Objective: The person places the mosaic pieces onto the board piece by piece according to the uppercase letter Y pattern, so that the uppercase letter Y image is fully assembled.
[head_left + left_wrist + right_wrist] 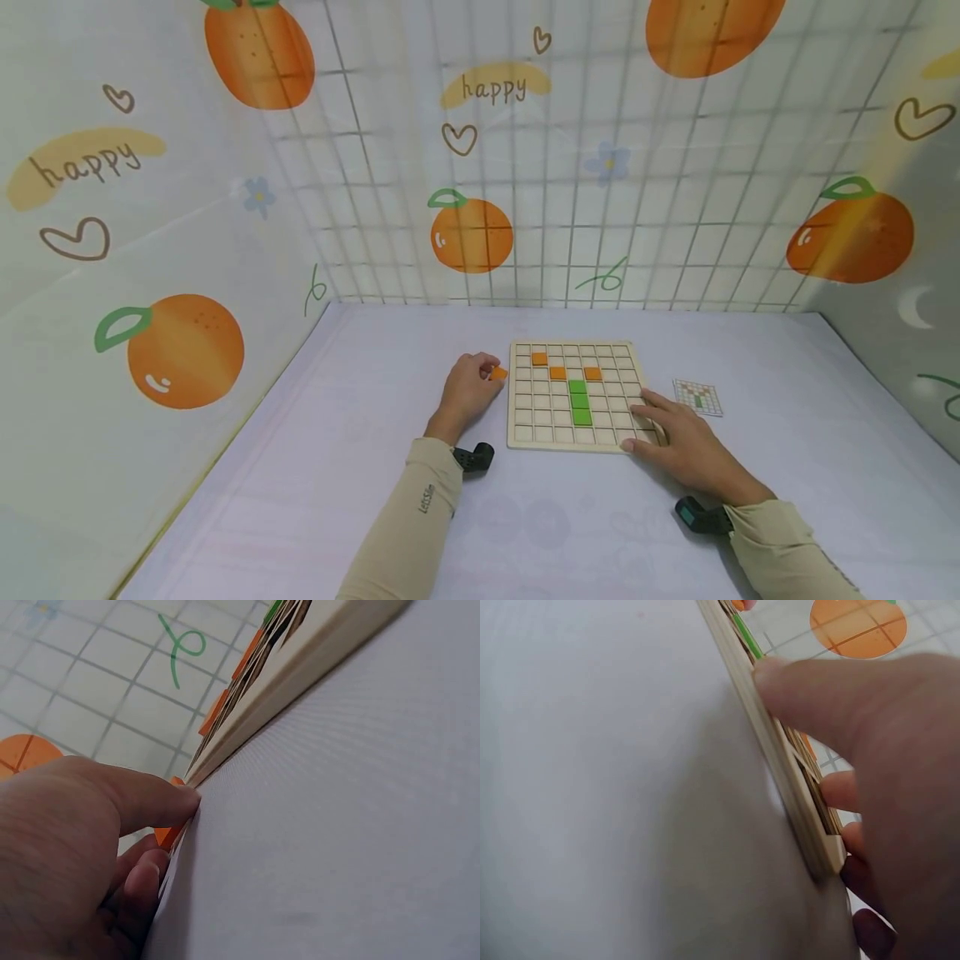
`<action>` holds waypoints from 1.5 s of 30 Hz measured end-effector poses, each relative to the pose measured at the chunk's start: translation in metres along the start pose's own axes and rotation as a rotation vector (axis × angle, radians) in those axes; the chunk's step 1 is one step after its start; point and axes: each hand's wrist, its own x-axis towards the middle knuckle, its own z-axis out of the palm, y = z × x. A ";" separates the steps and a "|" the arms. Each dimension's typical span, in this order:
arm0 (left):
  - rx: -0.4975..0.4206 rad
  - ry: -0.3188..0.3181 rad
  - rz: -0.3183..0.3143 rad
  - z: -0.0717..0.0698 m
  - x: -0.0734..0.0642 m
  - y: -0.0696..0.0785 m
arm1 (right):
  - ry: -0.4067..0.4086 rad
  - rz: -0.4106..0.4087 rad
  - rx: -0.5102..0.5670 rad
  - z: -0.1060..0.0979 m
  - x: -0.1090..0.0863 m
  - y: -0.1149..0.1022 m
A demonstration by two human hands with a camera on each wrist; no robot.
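Observation:
A wooden grid board [540, 422] lies flat on the table, with three orange square tiles [539, 359] and a column of three green square tiles [581, 401] in its cells. Just off the board's left edge, my left hand [467, 390] pinches another orange tile [498, 374] between thumb and fingers; this tile [166, 836] is partly hidden by the thumb in the left wrist view. My right hand [686, 442] rests on the board's lower right corner, thumb on the front edge and fingers on the right side. In the right wrist view the thumb [810, 686] touches the board's rim.
A small printed pattern card [697, 397] lies to the right of the board, beyond the right hand. White cloth covers the table [337, 467]. Cloth-covered walls [390, 167] with printed oranges stand behind and at both sides. Each wrist wears a black camera [476, 457].

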 end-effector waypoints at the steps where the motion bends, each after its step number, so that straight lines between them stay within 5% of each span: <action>1: -0.005 0.001 0.003 0.000 0.000 0.000 | 0.002 -0.001 0.001 0.000 0.000 0.000; 23: -0.044 0.046 0.067 0.001 0.003 -0.007 | 0.003 -0.011 -0.007 0.001 0.001 0.003; 32: -0.390 0.034 -0.035 -0.008 0.000 -0.004 | 0.004 -0.006 0.000 0.001 0.001 0.002; 45: -0.573 0.013 -0.089 -0.010 0.000 -0.002 | 0.013 -0.019 -0.002 0.002 0.001 0.003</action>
